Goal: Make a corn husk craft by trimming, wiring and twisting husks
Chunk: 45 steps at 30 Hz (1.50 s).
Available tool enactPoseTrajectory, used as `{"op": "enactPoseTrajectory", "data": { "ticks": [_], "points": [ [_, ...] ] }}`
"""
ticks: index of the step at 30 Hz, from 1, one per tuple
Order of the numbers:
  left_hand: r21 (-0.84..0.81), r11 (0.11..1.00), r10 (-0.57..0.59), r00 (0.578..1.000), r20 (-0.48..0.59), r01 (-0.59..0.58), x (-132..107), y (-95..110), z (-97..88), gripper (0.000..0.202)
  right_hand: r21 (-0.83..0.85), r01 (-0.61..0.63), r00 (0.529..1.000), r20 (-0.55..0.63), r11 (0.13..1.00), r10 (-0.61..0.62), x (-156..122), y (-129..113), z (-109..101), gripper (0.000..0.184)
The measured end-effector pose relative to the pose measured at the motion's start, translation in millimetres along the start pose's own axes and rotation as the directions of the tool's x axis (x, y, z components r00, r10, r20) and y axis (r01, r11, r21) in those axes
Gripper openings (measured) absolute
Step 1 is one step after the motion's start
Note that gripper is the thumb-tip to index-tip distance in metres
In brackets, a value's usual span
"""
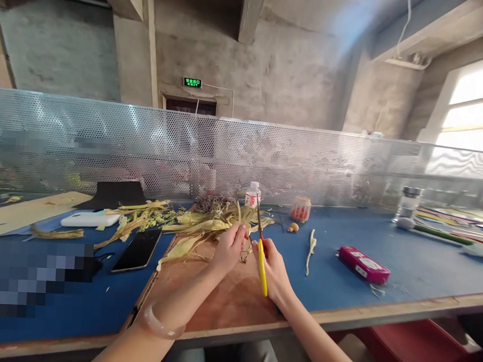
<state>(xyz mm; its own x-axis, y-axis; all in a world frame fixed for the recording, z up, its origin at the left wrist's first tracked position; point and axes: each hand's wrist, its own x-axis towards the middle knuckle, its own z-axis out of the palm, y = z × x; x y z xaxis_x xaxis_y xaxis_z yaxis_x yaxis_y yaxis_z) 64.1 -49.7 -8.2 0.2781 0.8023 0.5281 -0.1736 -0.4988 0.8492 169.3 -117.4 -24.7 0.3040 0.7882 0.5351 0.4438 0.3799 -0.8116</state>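
Left hand (233, 246) pinched thin husk strip (239, 212) above board (220, 308); right hand (274, 265) gripped scissors (262, 262), also over board. Hands sat close: slip of scissors could have nicked left hand. Husk looked dry; hard tug might have split strip. Husk pile (199, 222) at board's far edge could have snagged scissors.

Thin pale strip (239, 213) in the left hand (228, 250) over the reddish-brown wooden board (216, 300), lower part hidden, lettering on the glossy magenta packet (364, 265) right of the board too blurred to read, curved red chair (418, 346) right of the board cut off by the bottom edge
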Motion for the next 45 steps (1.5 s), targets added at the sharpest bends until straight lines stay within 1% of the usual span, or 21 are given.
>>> {"op": "enactPoseTrajectory", "data": {
  "ticks": [2, 4, 8, 13, 16, 20, 26, 34, 45],
  "points": [
    [0.021, 1.000, 0.018, 0.998, 0.060, -0.019, 0.1, -0.4, -0.2, 0.031, 0.005, 0.006, 1.000, -0.008, 1.000, -0.006, -0.3, -1.1, 0.0, 0.029],
    [0.030, 0.999, 0.026, 0.996, 0.084, -0.028, 0.0, -0.2, -0.6, 0.031, 0.009, 0.010, 1.000, -0.011, 1.000, -0.010, -0.4, -1.6, 0.4, 0.031],
    [0.052, 0.998, 0.030, 0.994, 0.104, -0.036, -1.3, 1.5, -0.8, 0.030, 0.004, 0.006, 1.000, -0.015, 1.000, -0.006, -1.2, -0.1, 2.1, 0.032],
    [0.073, 0.996, 0.046, 0.993, 0.111, -0.055, -4.6, 4.6, 1.2, 0.032, 0.041, 0.004, 1.000, -0.028, 0.999, -0.003, -2.4, 2.7, 3.5, 0.031],
    [0.072, 0.995, 0.052, 0.991, 0.124, -0.062, -6.9, 7.2, 3.2, 0.033, 0.078, -0.023, 0.999, -0.033, 0.997, 0.026, -2.8, 4.1, 5.0, 0.032],
    [0.117, 0.989, 0.068, 0.987, 0.146, -0.086, -9.4, 10.0, 5.5, 0.031, 0.127, -0.056, 0.998, -0.013, 0.990, 0.058, -3.8, 5.6, 7.4, 0.034],
    [0.172, 0.976, 0.105, 0.978, 0.179, -0.137, -11.1, 12.5, 7.8, 0.031, 0.143, -0.038, 0.999, -0.005, 0.989, 0.039, -5.6, 6.4, 7.8, 0.033],
    [0.207, 0.959, 0.153, 0.969, 0.193, -0.192, -13.1, 16.4, 8.7, 0.032, 0.151, -0.042, 0.999, -0.024, 0.988, 0.047, -9.5, 7.8, 6.3, 0.034],
    [0.275, 0.930, 0.181, 0.953, 0.241, -0.246, -15.3, 19.6, 10.5, 0.031, 0.132, -0.018, 0.999, -0.037, 0.991, 0.023, -10.6, 7.0, 7.6, 0.031]
  ]
}}
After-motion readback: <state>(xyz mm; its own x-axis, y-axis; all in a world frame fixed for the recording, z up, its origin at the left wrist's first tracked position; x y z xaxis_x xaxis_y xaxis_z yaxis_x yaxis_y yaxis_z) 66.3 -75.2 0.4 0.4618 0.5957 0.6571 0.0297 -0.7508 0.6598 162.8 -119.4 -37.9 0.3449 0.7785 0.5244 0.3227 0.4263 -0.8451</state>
